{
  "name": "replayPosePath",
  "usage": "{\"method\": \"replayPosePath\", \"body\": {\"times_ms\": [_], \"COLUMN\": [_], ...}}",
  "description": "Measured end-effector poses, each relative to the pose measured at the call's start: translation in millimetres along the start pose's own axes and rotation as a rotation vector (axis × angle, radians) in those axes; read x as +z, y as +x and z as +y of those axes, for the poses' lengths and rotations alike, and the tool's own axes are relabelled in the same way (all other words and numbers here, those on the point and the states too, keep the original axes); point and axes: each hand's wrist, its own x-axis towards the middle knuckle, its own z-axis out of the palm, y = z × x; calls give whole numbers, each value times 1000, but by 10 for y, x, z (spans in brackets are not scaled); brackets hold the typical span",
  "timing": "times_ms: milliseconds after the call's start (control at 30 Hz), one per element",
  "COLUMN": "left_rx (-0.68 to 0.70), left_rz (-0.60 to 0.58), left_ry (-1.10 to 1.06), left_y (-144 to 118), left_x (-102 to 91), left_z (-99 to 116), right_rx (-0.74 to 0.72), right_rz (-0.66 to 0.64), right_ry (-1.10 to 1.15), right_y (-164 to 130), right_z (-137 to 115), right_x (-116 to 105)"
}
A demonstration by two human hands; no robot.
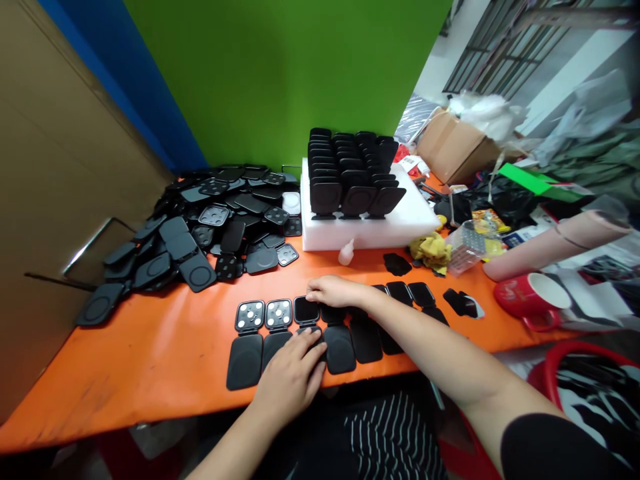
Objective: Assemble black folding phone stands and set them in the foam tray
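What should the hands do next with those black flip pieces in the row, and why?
Probably press the third piece in the row flat. The right hand touches its top square and the left hand rests on its lower half. The two pieces to its left show silver dots on their top squares, while this one's top looks plain black, so it seems the one being worked on.

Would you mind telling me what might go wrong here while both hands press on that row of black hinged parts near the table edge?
1. The row of black parts lies close to the orange table's front edge; a nudge from the left hand might push one off.
2. The right hand reaches across the row, so the forearm may shift parts already laid out.
3. The small white bottle stands just behind and could tip.
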Motion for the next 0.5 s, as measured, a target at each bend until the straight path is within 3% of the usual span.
{"method": "replayPosePath", "body": {"times_ms": [267,500], "left_rx": [3,8], "left_rz": [-17,-21], "left_ry": [10,16], "left_y": [11,7], "left_x": [3,19], "left_z": [-3,-9], "right_rx": [-20,3], "right_rz": [54,190], "right_ry": [-64,-166], "right_y": [21,1], "right_z": [33,-49], "right_x": [49,144]}}
